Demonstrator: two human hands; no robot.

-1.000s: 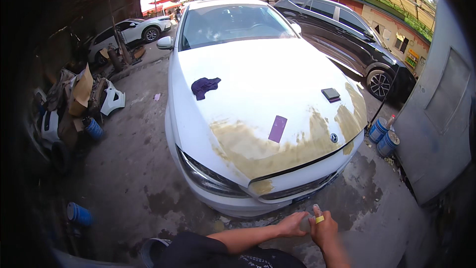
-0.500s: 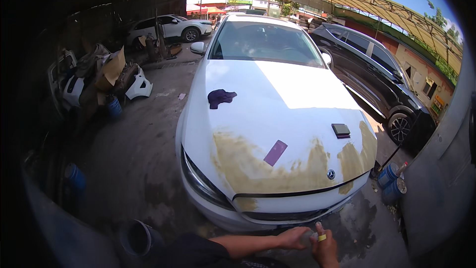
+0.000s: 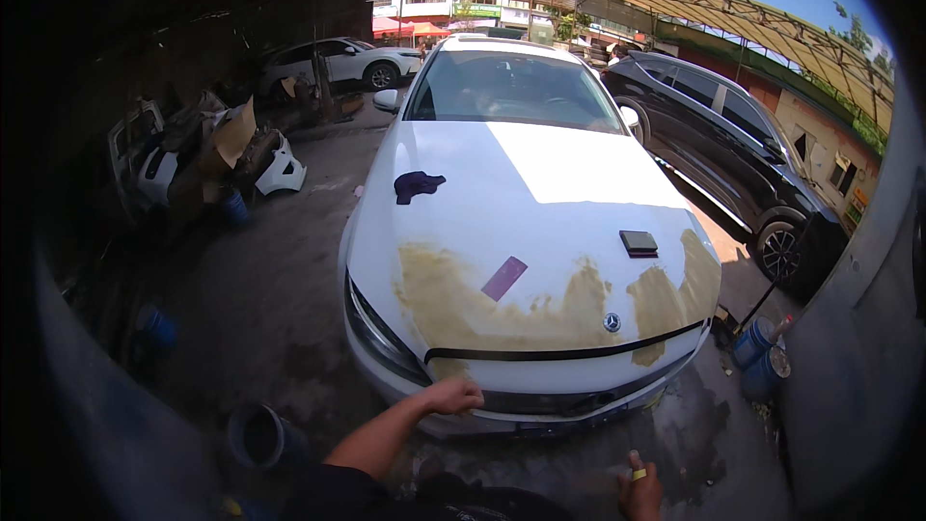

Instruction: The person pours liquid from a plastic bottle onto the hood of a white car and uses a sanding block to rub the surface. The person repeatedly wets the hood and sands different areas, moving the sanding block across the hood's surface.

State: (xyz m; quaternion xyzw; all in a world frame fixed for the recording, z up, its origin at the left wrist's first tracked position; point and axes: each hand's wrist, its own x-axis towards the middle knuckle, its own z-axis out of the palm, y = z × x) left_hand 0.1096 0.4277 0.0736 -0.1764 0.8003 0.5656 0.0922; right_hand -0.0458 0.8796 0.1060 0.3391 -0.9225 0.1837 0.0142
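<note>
Before me is a white car [image 3: 463, 217], its hood smeared near the front edge with dull yellow-tan patches [image 3: 449, 304]. My left hand [image 3: 451, 396] is closed beside the front left end of the hood, over the bumper; anything inside it is hidden. My right hand [image 3: 640, 497] is low, right of my body and apart from the car, with fingers curled and one digit raised; a yellow band shows on it. What it grips cannot be made out. On the hood lie a purple rectangular sheet [image 3: 504, 279], a dark sanding block [image 3: 638, 242] and a crumpled dark purple cloth [image 3: 419, 186].
A dark bucket [image 3: 258, 436] stands at the lower left, and blue cans [image 3: 762, 352] stand right of the bumper. A black car [image 3: 719, 140] is parked close on the right. Loose body panels [image 3: 280, 169] and cardboard [image 3: 230, 140] are piled left; a white car [image 3: 342, 63] stands behind.
My hands, together half a second ago around something greyish, have parted. The left has moved left and up toward the bumper; the right has dropped slightly. My view has shifted a little.
</note>
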